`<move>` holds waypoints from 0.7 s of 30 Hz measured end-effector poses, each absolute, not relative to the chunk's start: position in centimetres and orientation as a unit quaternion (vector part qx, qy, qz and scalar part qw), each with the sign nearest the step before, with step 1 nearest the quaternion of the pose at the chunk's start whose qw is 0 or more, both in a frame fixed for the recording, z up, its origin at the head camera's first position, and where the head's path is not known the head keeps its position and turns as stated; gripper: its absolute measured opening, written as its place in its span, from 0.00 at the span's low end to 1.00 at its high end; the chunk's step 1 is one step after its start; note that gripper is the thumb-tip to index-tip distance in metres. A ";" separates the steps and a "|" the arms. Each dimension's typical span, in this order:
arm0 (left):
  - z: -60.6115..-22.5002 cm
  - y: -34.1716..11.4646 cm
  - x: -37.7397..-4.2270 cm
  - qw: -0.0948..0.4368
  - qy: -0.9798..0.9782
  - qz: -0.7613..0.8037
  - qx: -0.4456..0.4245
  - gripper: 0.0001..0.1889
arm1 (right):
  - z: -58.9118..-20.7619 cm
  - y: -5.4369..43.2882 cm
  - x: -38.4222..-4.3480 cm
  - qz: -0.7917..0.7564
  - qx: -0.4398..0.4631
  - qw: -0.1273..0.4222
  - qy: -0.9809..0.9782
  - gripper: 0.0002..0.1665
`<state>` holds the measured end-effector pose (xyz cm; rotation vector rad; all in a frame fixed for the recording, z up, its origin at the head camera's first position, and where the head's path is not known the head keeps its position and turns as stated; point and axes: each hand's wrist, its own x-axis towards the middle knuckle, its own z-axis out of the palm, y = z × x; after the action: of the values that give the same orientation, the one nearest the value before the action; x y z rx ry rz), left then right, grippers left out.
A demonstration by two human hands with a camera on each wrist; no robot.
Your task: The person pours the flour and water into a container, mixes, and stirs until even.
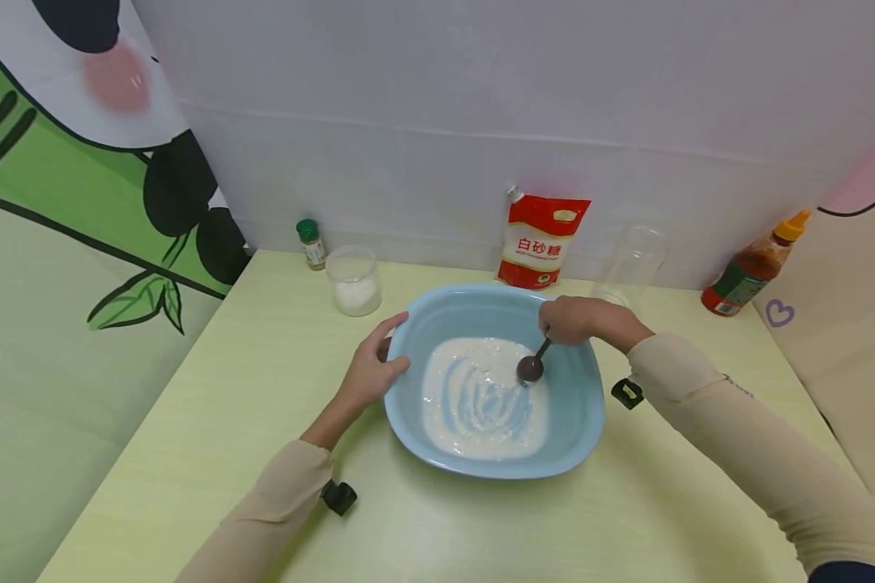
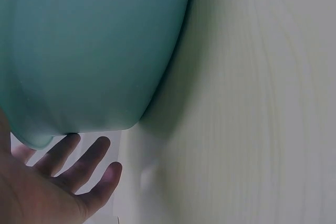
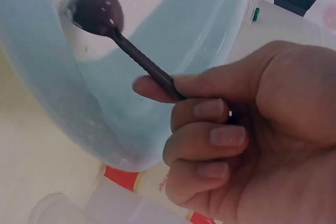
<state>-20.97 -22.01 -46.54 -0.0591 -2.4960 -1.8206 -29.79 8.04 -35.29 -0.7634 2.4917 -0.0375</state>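
Observation:
A light blue plastic basin (image 1: pixel 586 413) stands on the table, with a thin layer of white, wet, lumpy mixture (image 1: pixel 445 405) streaked over its bottom. My left hand (image 1: pixel 370 368) holds the basin's left rim, thumb at the rim and fingers spread along the outer wall; in the left wrist view the fingers (image 2: pixel 86 163) reach under the lip. Over the right side, my right hand (image 1: pixel 572 320) grips the handle of a dark brown spoon (image 3: pixel 100 11) with curled fingers. Its round bowl points down into the mixture near the right edge of the white patch.
Behind the basin stand a small green-capped jar (image 1: pixel 311 244), a clear cup (image 1: pixel 355 283) of white grains and a red-and-white sugar bag (image 1: pixel 539 243). An empty clear glass (image 1: pixel 630 263) is behind my right forearm. A yellow-capped sauce bottle (image 1: pixel 754 267) stands at the back right.

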 end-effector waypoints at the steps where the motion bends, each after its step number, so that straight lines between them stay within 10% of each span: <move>1: -46.5 -22.0 -21.0 0.027 -0.808 -0.589 -0.020 0.39 | -35.3 7.9 -30.0 -0.018 -0.277 0.256 0.926 0.07; 10: -46.5 -21.7 -21.0 0.028 -0.804 -0.593 -0.022 0.38 | -36.6 3.9 -29.7 -0.047 -0.343 0.215 0.913 0.10; 21: -46.5 -21.8 -20.9 0.032 -0.814 -0.579 -0.015 0.38 | -37.0 2.0 -25.6 -0.012 -0.436 0.323 0.840 0.12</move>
<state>-20.86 -21.83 -46.52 -0.0450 -2.5071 -1.7831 -25.65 1.98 -36.99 -1.1435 2.2054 -0.0308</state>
